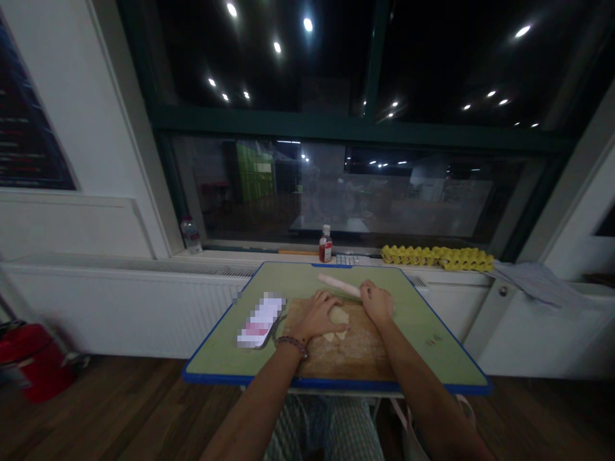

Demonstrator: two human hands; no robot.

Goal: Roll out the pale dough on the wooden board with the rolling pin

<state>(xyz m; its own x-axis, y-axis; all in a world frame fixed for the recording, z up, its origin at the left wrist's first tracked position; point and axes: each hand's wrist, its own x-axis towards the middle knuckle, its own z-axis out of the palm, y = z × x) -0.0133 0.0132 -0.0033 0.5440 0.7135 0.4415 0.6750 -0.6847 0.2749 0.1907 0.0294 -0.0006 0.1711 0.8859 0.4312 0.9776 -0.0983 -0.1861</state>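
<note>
Flattened dough (339, 317) is lying on the wooden board (346, 363), the left hand (314, 317) spreading over its edge; the right hand (378, 302) is gripping one end of the rolling pin (339, 283). Flattening seems to be proceeding; another pass would be needing the left hand clear.

Green bench (423, 304): passable along the upper left and down the right, outside the right forearm (423, 381)
Phone (262, 320): blocks left of centre
Rolling pin (336, 283): slants across the centre, above the left hand (317, 317)
Bottle (325, 248): stands beyond the far edge, mid-frame
</note>
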